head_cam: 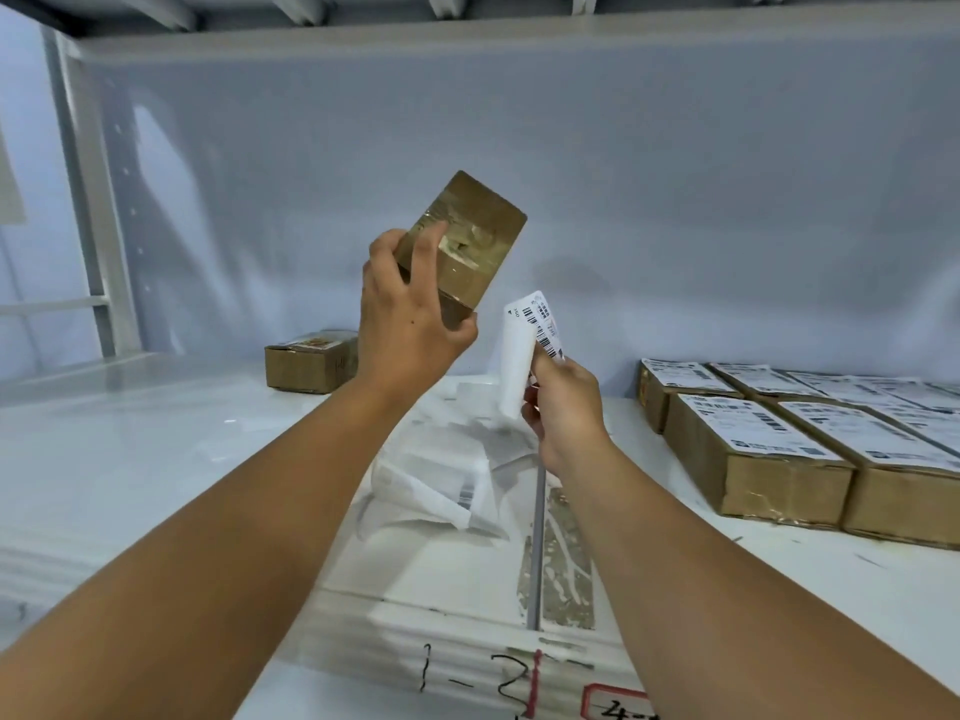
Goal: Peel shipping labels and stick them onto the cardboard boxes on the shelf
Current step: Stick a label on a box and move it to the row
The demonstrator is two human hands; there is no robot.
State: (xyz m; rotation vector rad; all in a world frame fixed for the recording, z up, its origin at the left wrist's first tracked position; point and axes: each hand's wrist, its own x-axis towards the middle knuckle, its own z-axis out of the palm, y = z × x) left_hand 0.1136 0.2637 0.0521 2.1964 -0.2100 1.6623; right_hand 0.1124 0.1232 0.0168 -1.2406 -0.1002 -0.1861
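My left hand [410, 309] grips a small taped cardboard box [475, 241], raised above the shelf and tilted, with no label on the face I see. Just right of it and lower, my right hand [563, 407] pinches a white shipping label [527, 350] that curls upward, barcodes showing on its printed side. Box and label are apart, with a small gap between them.
Several labelled cardboard boxes [779, 449] stand in rows at the right of the white shelf [130, 449]. One unlabelled box [306, 363] sits at the back left. A heap of peeled backing papers [441, 475] lies under my hands. An upper shelf [467, 39] runs overhead.
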